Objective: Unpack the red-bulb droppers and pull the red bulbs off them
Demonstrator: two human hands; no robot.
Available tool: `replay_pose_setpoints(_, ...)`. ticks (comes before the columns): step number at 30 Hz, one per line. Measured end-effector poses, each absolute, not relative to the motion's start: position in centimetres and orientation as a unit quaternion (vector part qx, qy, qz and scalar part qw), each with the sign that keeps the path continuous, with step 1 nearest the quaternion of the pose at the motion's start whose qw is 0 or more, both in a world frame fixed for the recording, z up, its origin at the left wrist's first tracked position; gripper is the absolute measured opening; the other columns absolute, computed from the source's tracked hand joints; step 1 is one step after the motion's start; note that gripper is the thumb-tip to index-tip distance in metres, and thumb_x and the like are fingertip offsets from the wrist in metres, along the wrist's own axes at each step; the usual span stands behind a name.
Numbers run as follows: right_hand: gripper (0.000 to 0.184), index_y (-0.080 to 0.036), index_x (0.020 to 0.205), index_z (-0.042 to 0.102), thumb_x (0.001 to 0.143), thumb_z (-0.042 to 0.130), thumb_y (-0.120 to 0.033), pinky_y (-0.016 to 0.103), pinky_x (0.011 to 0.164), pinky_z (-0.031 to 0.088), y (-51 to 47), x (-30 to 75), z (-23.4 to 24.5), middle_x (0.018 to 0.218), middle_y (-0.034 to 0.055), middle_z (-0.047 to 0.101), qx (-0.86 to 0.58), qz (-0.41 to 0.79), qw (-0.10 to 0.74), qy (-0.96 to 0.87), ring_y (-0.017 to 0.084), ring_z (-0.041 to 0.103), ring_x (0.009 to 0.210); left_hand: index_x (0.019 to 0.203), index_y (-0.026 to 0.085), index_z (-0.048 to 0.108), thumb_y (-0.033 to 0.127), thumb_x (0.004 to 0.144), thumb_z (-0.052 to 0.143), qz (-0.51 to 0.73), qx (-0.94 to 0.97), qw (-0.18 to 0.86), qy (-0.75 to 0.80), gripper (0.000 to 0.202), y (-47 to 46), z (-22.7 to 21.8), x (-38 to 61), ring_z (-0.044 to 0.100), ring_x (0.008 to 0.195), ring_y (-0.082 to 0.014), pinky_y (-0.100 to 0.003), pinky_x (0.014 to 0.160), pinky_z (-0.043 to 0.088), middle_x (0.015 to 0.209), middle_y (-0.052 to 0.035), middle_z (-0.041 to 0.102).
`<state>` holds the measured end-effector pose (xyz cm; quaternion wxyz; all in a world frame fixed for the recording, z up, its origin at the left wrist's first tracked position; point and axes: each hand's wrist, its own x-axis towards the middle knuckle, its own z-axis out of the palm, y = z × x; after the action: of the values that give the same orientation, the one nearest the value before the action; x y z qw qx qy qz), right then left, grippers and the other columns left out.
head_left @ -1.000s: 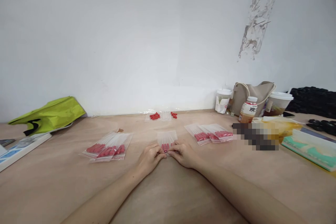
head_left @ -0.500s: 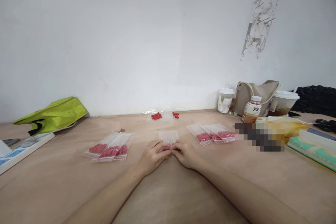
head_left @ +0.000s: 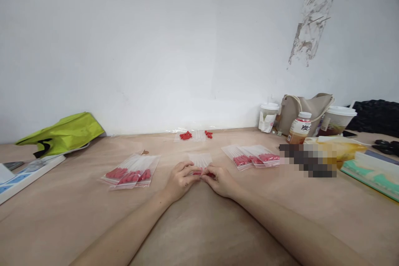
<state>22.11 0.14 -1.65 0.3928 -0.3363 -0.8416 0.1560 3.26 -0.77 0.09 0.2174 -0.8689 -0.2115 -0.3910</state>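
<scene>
In front of me a small clear zip bag point(head_left: 200, 159) lies on the table, with white stems and red ends showing inside. My left hand point(head_left: 181, 181) pinches its near edge, thumb and fingertips closed. Close against it, my right hand point(head_left: 220, 180) grips the same edge, with the fingers bent over the red ends. Parts of the bag's mouth are hidden under my fingertips. To the left lie several filled bags point(head_left: 132, 174), overlapping, with red pieces at their near ends. More filled bags point(head_left: 249, 158) overlap on the right.
By the wall are two small heaps of red pieces point(head_left: 186, 135) on clear plastic. A yellow-green bag point(head_left: 67, 133) and a power strip point(head_left: 34, 174) sit left. Rightward stand a paper cup point(head_left: 268, 118), a bottle point(head_left: 299, 129), a beige bag point(head_left: 307, 108) and a green-and-white box point(head_left: 370, 176).
My right fingertips have shifted slightly left along the bag's near edge, toward my left thumb. More of the red ends shows between the hands. The other bags have stayed in place.
</scene>
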Motion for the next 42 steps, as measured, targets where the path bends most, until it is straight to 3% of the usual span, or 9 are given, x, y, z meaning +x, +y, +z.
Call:
replay_pose_setpoints(13, 0.013, -0.018, 0.076, 0.058, 0.081, 0.046, -0.020, 0.022, 0.055, 0.034, 0.1, 20.8, -2.0, 0.072, 0.0012, 0.061, -0.453, 0.070, 0.386, -0.801, 0.011, 0.052, 0.061, 0.068, 0.022, 0.066, 0.019, 0.080, 0.055, -0.340, -0.885, 0.209, -0.238, 0.017, -1.0, -0.3, 3.7, 0.046, 0.103, -0.0209, -0.037, 0.084, 0.042, 0.108, -0.0003, 0.062)
replay_pose_setpoints(17, 0.014, -0.018, 0.081, 0.055, 0.082, 0.042, -0.014, 0.025, 0.065, 0.034, 0.5, 21.7, -1.8, 0.079, 0.0030, 0.062, -0.409, -0.049, 0.389, -0.824, 0.014, 0.056, 0.072, 0.067, 0.024, 0.066, 0.021, 0.081, 0.054, -0.321, -0.895, 0.219, -0.220, 0.018, -1.5, -0.1, 3.8, 0.044, 0.108, -0.0209, -0.038, 0.086, 0.040, 0.112, -0.0002, 0.058)
replay_pose_setpoints(21, 0.015, -0.017, 0.083, 0.053, 0.086, 0.038, -0.016, 0.025, 0.062, 0.034, 0.7, 22.7, -1.8, 0.074, 0.0040, 0.063, -0.368, -0.121, 0.364, -0.847, 0.014, 0.057, 0.066, 0.068, 0.023, 0.064, 0.017, 0.083, 0.049, -0.301, -0.911, 0.202, -0.199, 0.022, -2.3, 0.1, 3.8, 0.040, 0.114, -0.0197, -0.035, 0.091, 0.039, 0.115, -0.0013, 0.055)
replay_pose_setpoints(24, 0.015, -0.018, 0.095, 0.049, 0.086, 0.038, -0.017, 0.023, 0.060, 0.037, 0.6, 23.7, -1.9, 0.081, 0.0046, 0.064, -0.357, -0.050, 0.370, -0.856, 0.014, 0.059, 0.070, 0.086, 0.024, 0.062, 0.023, 0.083, 0.049, -0.277, -0.928, 0.140, -0.204, 0.013, -2.7, 0.2, 3.4, 0.036, 0.118, -0.0202, -0.035, 0.095, 0.037, 0.121, -0.0041, 0.050)
replay_pose_setpoints(27, 0.024, -0.019, 0.104, 0.044, 0.082, 0.040, -0.012, 0.024, 0.065, 0.041, 0.6, 24.9, -2.1, 0.089, 0.0042, 0.063, -0.333, 0.047, 0.387, -0.859, 0.014, 0.059, 0.078, 0.120, 0.021, 0.044, 0.040, 0.079, 0.054, -0.268, -0.921, 0.046, -0.279, 0.046, -2.4, 0.3, 2.6, 0.032, 0.122, -0.0226, -0.039, 0.100, 0.032, 0.128, -0.0093, 0.044)
replay_pose_setpoints(29, 0.027, -0.019, 0.099, 0.046, 0.077, 0.040, -0.006, 0.024, 0.068, 0.042, 0.9, 25.5, -2.1, 0.087, 0.0032, 0.062, -0.315, 0.088, 0.393, -0.859, 0.013, 0.057, 0.078, 0.129, 0.020, 0.032, 0.044, 0.083, 0.046, -0.262, -0.897, -0.006, -0.357, 0.054, -1.8, 0.4, 1.9, 0.028, 0.126, -0.0229, -0.042, 0.103, 0.028, 0.132, -0.0095, 0.040)
replay_pose_setpoints(32, 0.022, -0.019, 0.080, 0.048, 0.068, 0.041, -0.002, 0.025, 0.067, 0.041, 1.5, 25.9, -2.1, 0.077, 0.0009, 0.058, -0.328, 0.104, 0.424, -0.838, 0.013, 0.054, 0.074, 0.131, 0.023, 0.030, 0.041, 0.088, 0.033, -0.232, -0.869, -0.054, -0.433, 0.046, -0.9, 0.4, 1.2, 0.023, 0.128, -0.0223, -0.042, 0.103, 0.026, 0.135, -0.0064, 0.037)
replay_pose_setpoints(37, 0.015, -0.018, 0.056, 0.045, 0.067, 0.048, -0.009, 0.026, 0.064, 0.038, 1.8, 25.8, -1.6, 0.066, 0.0007, 0.052, -0.403, 0.057, 0.482, -0.776, 0.014, 0.049, 0.068, 0.122, 0.022, 0.042, 0.043, 0.083, 0.043, -0.229, -0.881, -0.057, -0.410, 0.044, -1.0, 0.8, 1.4, 0.043, 0.110, -0.0222, -0.039, 0.094, 0.036, 0.118, -0.0079, 0.050)
replay_pose_setpoints(42, 0.008, -0.019, 0.065, 0.064, 0.070, 0.060, -0.024, 0.029, 0.069, 0.038, 1.3, 26.0, -1.1, 0.064, 0.0011, 0.057, -0.417, 0.077, 0.420, -0.803, 0.015, 0.051, 0.068, 0.108, 0.021, 0.051, 0.039, 0.083, 0.045, -0.252, -0.879, -0.031, -0.404, 0.031, -1.9, 1.1, 1.9, 0.051, 0.087, -0.0190, -0.038, 0.084, 0.039, 0.087, -0.0035, 0.058)
